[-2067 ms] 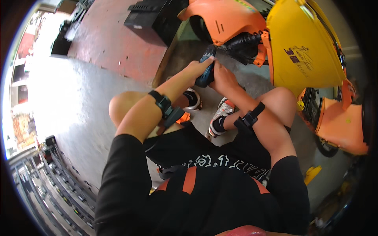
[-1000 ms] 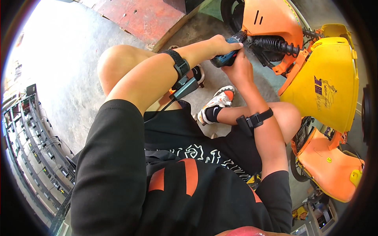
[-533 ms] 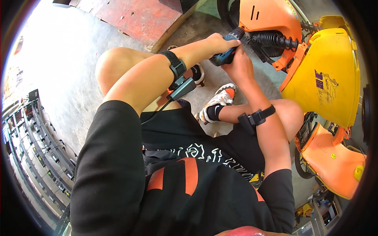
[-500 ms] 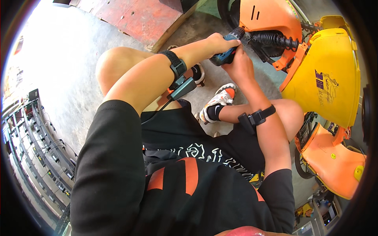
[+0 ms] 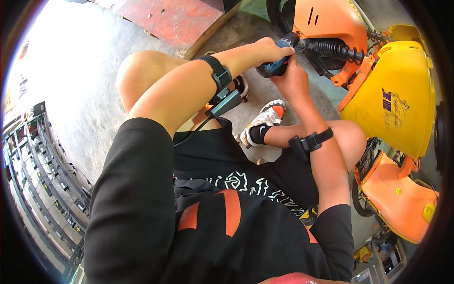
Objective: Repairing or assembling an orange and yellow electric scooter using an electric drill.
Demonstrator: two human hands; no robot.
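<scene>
A blue and black cordless drill is gripped in both my hands, its black nose up against the lower front of an orange scooter body panel. My left hand is closed over the upper part of the drill. Around its grip, from the other side, my right hand is closed. Just right of the drill's nose is a black coil-spring shock absorber beside the wheel. Whatever the drill's tip touches is too hidden to make out.
On the right stands a yellow plastic box, with a second orange scooter panel below it. A red board lies at the top. Far left is a dark metal rack with cables. My shoe rests on the concrete floor.
The whole picture has shifted slightly. Both hands keep hold of the drill, which stays at about the same place against the scooter.
</scene>
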